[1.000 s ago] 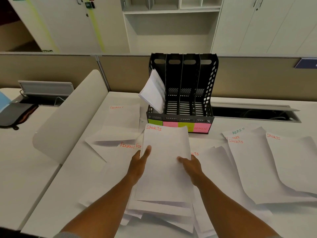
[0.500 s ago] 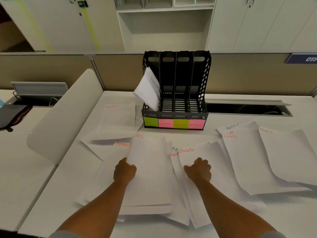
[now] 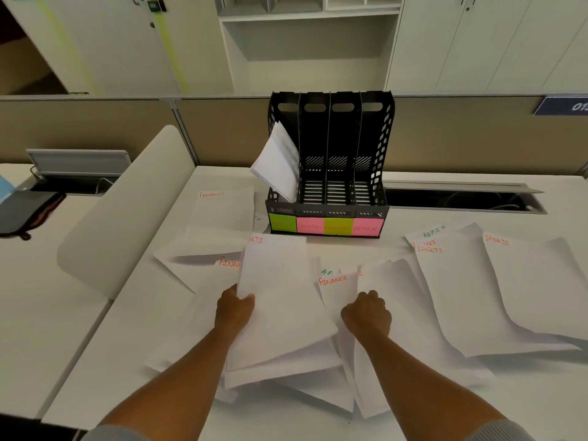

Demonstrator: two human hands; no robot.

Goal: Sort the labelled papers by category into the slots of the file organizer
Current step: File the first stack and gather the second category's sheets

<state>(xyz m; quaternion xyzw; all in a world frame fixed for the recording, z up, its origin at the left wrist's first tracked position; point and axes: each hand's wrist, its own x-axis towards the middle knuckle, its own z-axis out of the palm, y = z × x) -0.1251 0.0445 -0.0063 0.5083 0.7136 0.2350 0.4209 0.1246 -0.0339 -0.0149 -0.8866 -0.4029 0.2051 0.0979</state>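
A black file organizer (image 3: 377,144) with four slots stands at the back of the desk. Sticky notes on its front read HR, SPORTS, FINANCE and ADMIN. Only the leftmost slot holds papers (image 3: 280,163), which lean out to the left. My left hand (image 3: 235,310) grips the left edge of a SPORTS sheet (image 3: 280,300) lying on top of a small stack. My right hand (image 3: 366,316) is curled into a fist, gripping the edge of a sheet (image 3: 394,291) whose label is hidden. Between them a FINANCE sheet (image 3: 337,288) shows.
Loose labelled sheets cover the desk: FINANCE (image 3: 222,218) at the left, SPORTS (image 3: 451,291) and another SPORTS (image 3: 534,281) at the right, ADMIN (image 3: 434,231) under them. A white curved divider (image 3: 121,211) rises at the left. An open cable trough (image 3: 461,198) lies behind.
My left hand has gone from flat on the SPORTS sheet to gripping its edge and drawn it left. My right hand curled on a neighbouring sheet and pulled it right, uncovering a FINANCE label.
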